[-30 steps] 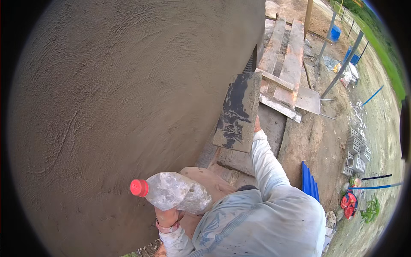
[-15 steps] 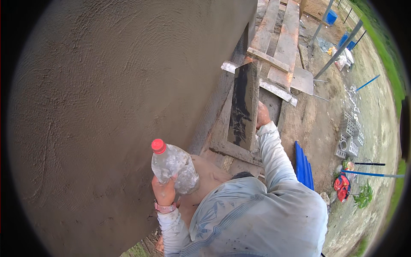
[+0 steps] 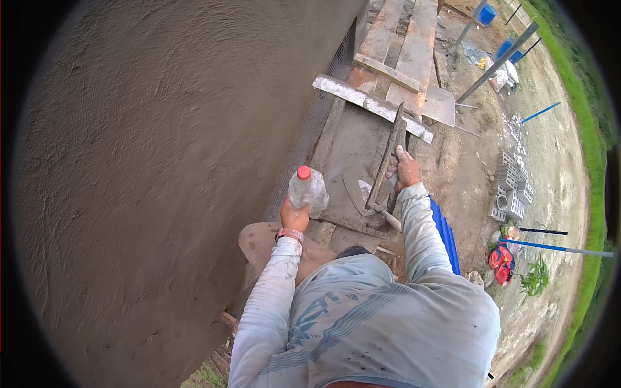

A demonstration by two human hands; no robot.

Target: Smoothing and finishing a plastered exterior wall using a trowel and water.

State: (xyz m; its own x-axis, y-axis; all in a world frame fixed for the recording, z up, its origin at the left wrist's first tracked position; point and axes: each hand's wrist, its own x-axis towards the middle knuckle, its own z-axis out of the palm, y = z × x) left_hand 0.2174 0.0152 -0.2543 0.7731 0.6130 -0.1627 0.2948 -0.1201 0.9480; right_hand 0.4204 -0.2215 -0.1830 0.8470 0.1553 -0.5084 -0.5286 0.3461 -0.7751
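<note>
red-capped btl [image 3: 315, 193] in l hand [image 3: 295, 218]

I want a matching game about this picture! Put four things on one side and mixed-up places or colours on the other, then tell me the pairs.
Things:
1. clear bottle
2. flat board
3. hollow blocks
4. ridged sheet

Places or colours:
A. stacked on the ground
B. in the right grip
C. blue
D. in the left grip

Right pairs: 1-D, 2-B, 3-A, 4-C
</note>
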